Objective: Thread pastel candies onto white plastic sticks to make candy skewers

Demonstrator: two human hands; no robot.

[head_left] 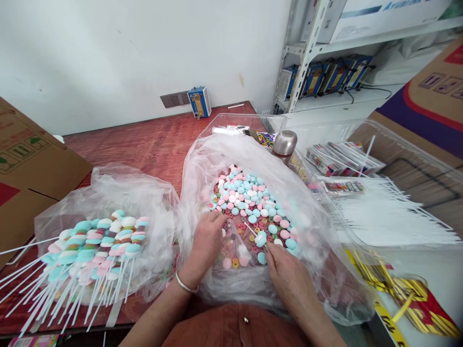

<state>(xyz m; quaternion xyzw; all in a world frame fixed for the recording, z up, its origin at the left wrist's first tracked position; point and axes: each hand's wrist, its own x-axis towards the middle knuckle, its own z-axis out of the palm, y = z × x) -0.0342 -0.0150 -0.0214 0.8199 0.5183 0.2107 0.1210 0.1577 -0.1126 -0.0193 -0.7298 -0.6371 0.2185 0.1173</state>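
Observation:
A clear plastic bag in front of me is filled with several small pastel candies, pink, blue and white discs and coloured rings. My left hand reaches into the bag, its fingers curled among the candies near the bag's left side; what it grips is hidden. My right hand pinches a white stick that bears a pale blue and white candy at its tip. A silver bangle sits on my left wrist.
A second plastic bag at the left holds several finished candy sticks. A clear tub at the right holds loose white sticks and packets. Cardboard boxes stand left and right, a metal flask behind, shelving beyond.

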